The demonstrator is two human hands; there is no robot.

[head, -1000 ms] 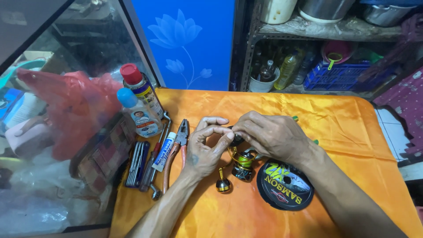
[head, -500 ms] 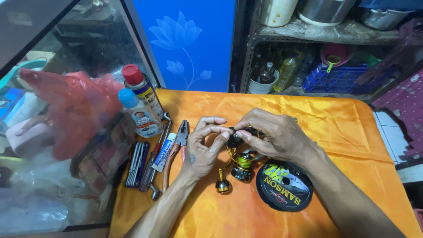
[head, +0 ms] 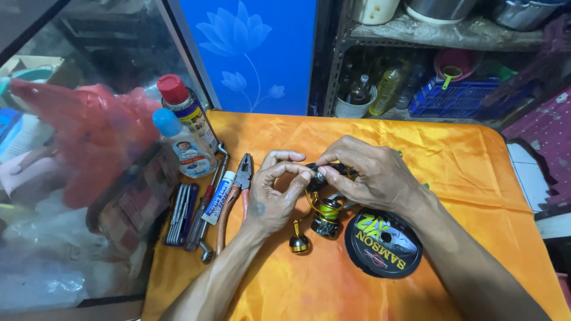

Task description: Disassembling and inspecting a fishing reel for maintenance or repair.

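A black and gold fishing reel with yellow-green line on its spool stands on the orange cloth. My left hand pinches a small silver part at the top of the reel with thumb and forefinger. My right hand grips the reel's black upper body from the right, its fingertips meeting those of the left hand. The reel's handle knob sticks out toward me below my left palm. A round black spool of line lies just under my right wrist.
Left of my hands lie pliers, a small tube, a spanner and a folding key set. Two bottles stand at the back left beside a glass tank. Metal shelves with bottles and a blue crate rise behind the table.
My hands stay on the reel. The fingers have shifted slightly at its top, and the reel's black upper part shows more between them.
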